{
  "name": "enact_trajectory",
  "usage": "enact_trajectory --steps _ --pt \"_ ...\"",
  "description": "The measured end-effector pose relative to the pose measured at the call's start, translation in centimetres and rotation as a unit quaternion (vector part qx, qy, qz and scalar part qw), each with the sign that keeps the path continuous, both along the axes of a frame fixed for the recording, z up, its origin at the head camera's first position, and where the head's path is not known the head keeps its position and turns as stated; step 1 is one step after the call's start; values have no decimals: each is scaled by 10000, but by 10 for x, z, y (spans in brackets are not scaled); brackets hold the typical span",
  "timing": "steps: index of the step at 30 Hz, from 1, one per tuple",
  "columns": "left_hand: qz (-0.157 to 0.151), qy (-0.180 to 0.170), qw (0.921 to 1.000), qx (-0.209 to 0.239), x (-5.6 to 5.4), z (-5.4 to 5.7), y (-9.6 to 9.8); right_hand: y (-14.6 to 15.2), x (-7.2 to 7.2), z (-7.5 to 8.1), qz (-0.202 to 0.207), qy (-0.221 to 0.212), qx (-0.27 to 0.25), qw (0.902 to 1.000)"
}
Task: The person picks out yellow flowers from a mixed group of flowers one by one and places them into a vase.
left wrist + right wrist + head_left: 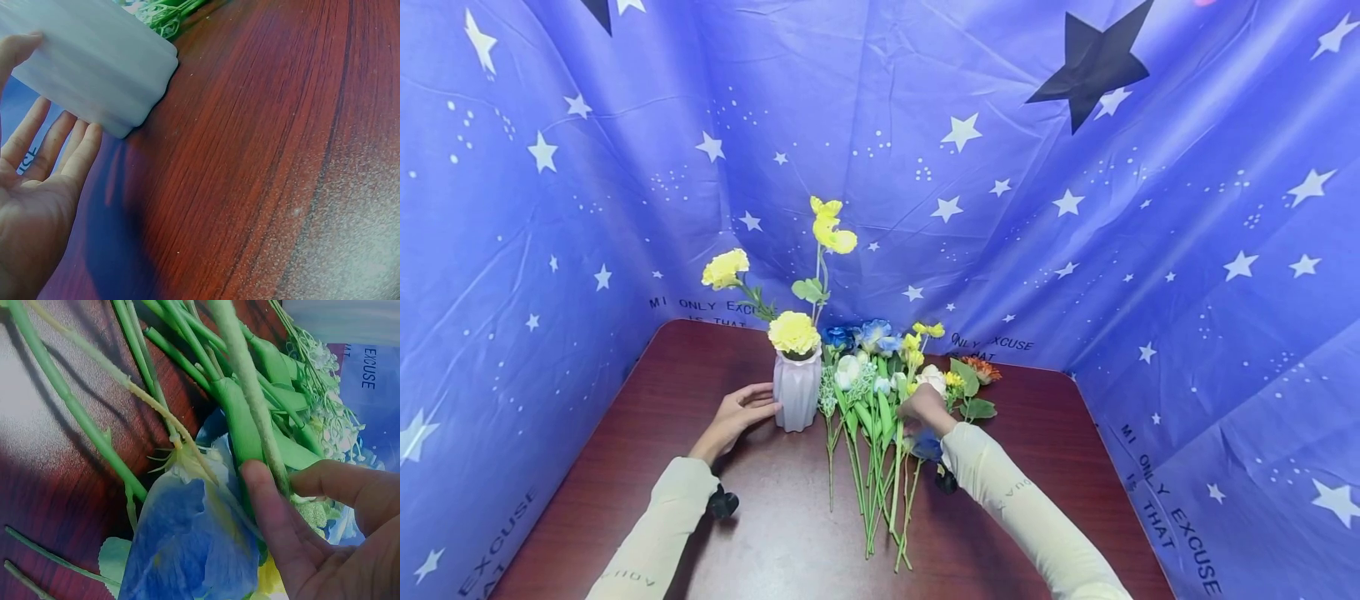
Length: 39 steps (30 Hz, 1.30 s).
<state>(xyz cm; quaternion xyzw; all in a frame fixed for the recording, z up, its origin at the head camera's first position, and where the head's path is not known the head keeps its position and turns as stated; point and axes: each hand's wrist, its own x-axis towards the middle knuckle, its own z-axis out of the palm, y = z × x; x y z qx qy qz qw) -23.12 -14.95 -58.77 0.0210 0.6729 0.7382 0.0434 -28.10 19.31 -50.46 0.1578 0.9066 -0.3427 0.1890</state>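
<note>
A pale lilac fluted vase (797, 392) stands on the table, holding yellow flowers (793, 333). My left hand (745, 417) is at the vase's left side. In the left wrist view its fingers (81, 153) are extended, tips at the vase wall (94, 75), with the thumb on another face. My right hand (925, 408) reaches into the pile of loose artificial flowers. Between thumb and forefinger it pinches a thick green stem (247, 381), whose bloom I cannot tell. A blue flower (194, 537) lies beside that hand.
The pile includes blue blooms (876, 335), white blooms (848, 372) and an orange flower (983, 369); several green stems (872, 492) point toward the near edge. Starry blue cloth (880, 167) surrounds the dark red wooden table (775, 533) at the back and sides.
</note>
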Motion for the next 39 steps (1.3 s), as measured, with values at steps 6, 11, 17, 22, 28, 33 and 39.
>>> enact_trajectory --steps 6,11,17,22,28,33,39 --pt "-5 38 10000 -35 0 0 0 -6 -1 -2 -48 161 177 9997" --pt "2 42 10000 -36 -1 -1 0 -9 2 -2 -419 260 -303 9983" --pt "51 -28 9999 -84 -2 -1 0 -9 6 0 -614 283 -862 9940" --pt "43 -55 9999 -107 -4 0 0 -7 6 0 -709 106 -1135 9909" --pt "-1 -50 10000 -82 -3 0 -1 -4 5 -2 -763 -234 -1564 9845" --pt "9 -32 10000 -76 -2 -1 -1 -3 4 -5 -894 -521 -1957 9752" --pt "1 -14 10000 -57 -1 -1 -1 -4 4 -6 -894 -557 -1979 9745"
